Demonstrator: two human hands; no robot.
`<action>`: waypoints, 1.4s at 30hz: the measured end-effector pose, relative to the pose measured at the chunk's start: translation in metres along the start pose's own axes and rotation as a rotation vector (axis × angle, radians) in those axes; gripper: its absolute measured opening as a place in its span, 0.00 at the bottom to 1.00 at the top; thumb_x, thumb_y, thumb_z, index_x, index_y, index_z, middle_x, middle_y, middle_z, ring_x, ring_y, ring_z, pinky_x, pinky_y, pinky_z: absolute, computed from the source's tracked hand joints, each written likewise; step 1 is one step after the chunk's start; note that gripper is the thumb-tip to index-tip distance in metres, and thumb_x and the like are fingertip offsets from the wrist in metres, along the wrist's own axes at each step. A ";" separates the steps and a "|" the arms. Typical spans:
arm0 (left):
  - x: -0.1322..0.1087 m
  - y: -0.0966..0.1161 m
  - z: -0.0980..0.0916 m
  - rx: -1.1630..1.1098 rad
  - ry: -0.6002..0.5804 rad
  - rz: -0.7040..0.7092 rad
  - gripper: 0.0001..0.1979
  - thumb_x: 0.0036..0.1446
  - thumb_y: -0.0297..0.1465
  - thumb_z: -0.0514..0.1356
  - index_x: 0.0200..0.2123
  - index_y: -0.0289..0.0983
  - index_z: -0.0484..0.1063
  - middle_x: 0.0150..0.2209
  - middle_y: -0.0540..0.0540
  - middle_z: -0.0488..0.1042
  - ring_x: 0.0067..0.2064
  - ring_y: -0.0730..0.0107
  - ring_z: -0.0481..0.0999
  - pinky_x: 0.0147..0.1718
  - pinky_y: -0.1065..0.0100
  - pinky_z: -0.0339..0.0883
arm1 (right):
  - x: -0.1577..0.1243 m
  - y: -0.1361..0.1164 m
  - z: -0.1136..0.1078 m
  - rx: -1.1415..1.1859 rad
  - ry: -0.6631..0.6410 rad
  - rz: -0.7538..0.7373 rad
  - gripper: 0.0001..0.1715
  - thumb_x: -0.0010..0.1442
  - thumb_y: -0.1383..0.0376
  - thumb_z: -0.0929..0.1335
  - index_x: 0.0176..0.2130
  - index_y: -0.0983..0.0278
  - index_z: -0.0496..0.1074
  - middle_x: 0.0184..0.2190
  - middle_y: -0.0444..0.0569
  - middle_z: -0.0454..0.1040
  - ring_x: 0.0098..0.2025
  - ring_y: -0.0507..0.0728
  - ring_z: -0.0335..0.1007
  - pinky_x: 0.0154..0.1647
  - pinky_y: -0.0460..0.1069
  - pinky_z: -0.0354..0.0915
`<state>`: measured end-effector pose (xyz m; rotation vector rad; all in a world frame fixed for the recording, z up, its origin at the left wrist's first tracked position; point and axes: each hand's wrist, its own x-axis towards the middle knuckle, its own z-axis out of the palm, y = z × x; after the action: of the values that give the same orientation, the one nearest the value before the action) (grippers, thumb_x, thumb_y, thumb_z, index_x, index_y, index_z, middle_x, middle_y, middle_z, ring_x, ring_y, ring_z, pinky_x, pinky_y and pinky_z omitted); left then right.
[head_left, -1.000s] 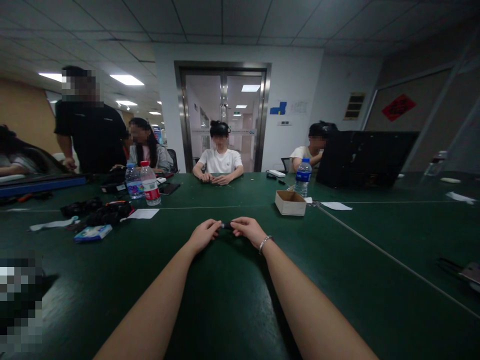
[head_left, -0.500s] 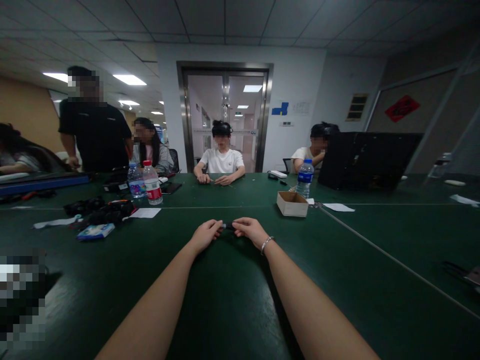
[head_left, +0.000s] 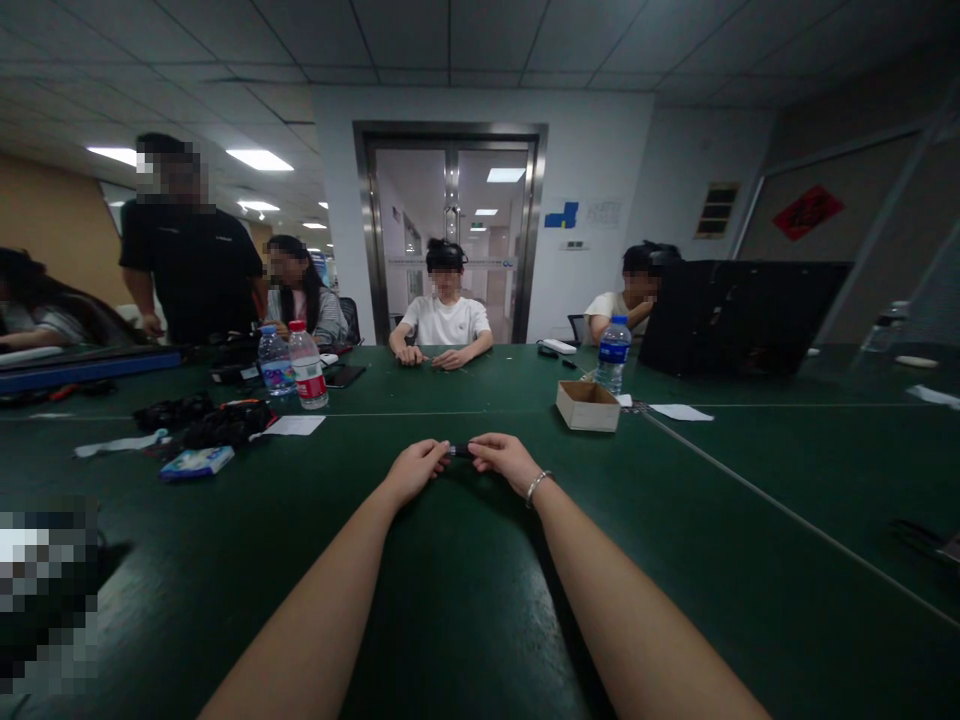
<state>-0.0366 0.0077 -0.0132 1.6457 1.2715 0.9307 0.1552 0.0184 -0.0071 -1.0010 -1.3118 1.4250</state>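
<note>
Over the green table (head_left: 465,600), both hands meet on a small, dark, slim object (head_left: 461,450) with a silvery end, too small to name surely. My left hand (head_left: 417,470) pinches its silvery left end between thumb and fingers. At the dark right end, the fingers of my right hand (head_left: 507,462) are closed on it. A metal bracelet (head_left: 538,488) circles my right wrist. Part of the object is hidden by the fingertips.
An open cardboard box (head_left: 588,408) stands ahead to the right, beside a blue-labelled water bottle (head_left: 613,355). Two bottles, black gear (head_left: 225,425) and a blue-white packet (head_left: 196,463) are on the left. A large black monitor (head_left: 742,318) stands far right. People sit across the table.
The whole view has shifted slightly, so things appear a little further right. Both hands keep their pinch on the small dark object, with almost no change of pose.
</note>
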 end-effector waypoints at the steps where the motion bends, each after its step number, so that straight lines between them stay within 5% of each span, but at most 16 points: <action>1: -0.001 0.001 0.000 0.006 -0.002 0.001 0.25 0.52 0.50 0.51 0.36 0.34 0.70 0.36 0.43 0.73 0.36 0.67 0.70 0.33 0.68 0.61 | 0.000 0.000 0.000 -0.001 0.001 -0.001 0.06 0.51 0.74 0.71 0.34 0.72 0.72 0.20 0.46 0.72 0.19 0.46 0.67 0.22 0.38 0.66; 13: -0.008 0.009 0.000 -0.036 -0.008 0.063 0.19 0.48 0.40 0.59 0.42 0.37 0.67 0.32 0.47 0.69 0.33 0.70 0.68 0.29 0.71 0.61 | -0.003 -0.003 0.001 -0.001 0.014 0.000 0.08 0.50 0.74 0.72 0.34 0.72 0.73 0.21 0.46 0.73 0.20 0.47 0.67 0.22 0.39 0.67; 23: 0.000 -0.001 0.002 0.040 0.030 -0.007 0.25 0.52 0.51 0.50 0.35 0.34 0.68 0.34 0.43 0.72 0.34 0.68 0.70 0.32 0.68 0.62 | -0.001 -0.001 0.002 -0.005 0.015 -0.019 0.06 0.50 0.73 0.72 0.32 0.72 0.73 0.21 0.46 0.72 0.20 0.46 0.67 0.22 0.39 0.66; 27: -0.006 0.003 0.000 0.035 0.006 0.018 0.19 0.52 0.45 0.54 0.39 0.36 0.67 0.34 0.45 0.72 0.35 0.69 0.70 0.31 0.70 0.62 | -0.002 -0.001 0.002 -0.009 0.025 -0.016 0.06 0.50 0.74 0.72 0.32 0.72 0.73 0.21 0.46 0.72 0.20 0.47 0.67 0.22 0.39 0.66; 31: -0.010 0.010 0.001 -0.027 0.029 0.045 0.23 0.47 0.43 0.60 0.45 0.37 0.64 0.34 0.46 0.71 0.34 0.69 0.69 0.30 0.70 0.62 | -0.003 -0.003 0.002 -0.017 0.028 -0.007 0.07 0.50 0.74 0.71 0.33 0.72 0.72 0.20 0.47 0.72 0.19 0.47 0.67 0.22 0.39 0.66; 37: -0.008 0.010 0.003 0.073 0.044 -0.023 0.26 0.54 0.51 0.47 0.37 0.34 0.70 0.37 0.42 0.72 0.36 0.65 0.70 0.32 0.67 0.62 | -0.003 -0.004 0.003 -0.015 0.022 0.000 0.05 0.52 0.75 0.70 0.33 0.73 0.72 0.21 0.46 0.72 0.20 0.47 0.67 0.22 0.39 0.66; 42: -0.008 0.007 0.002 0.141 0.008 0.037 0.19 0.54 0.45 0.51 0.38 0.37 0.70 0.37 0.45 0.72 0.36 0.67 0.70 0.31 0.69 0.62 | -0.003 -0.004 0.003 -0.014 0.034 0.004 0.05 0.52 0.76 0.70 0.33 0.73 0.71 0.20 0.46 0.72 0.19 0.46 0.67 0.22 0.39 0.66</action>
<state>-0.0343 -0.0013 -0.0078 1.7811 1.3419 0.8882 0.1537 0.0144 -0.0025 -1.0337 -1.2973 1.3976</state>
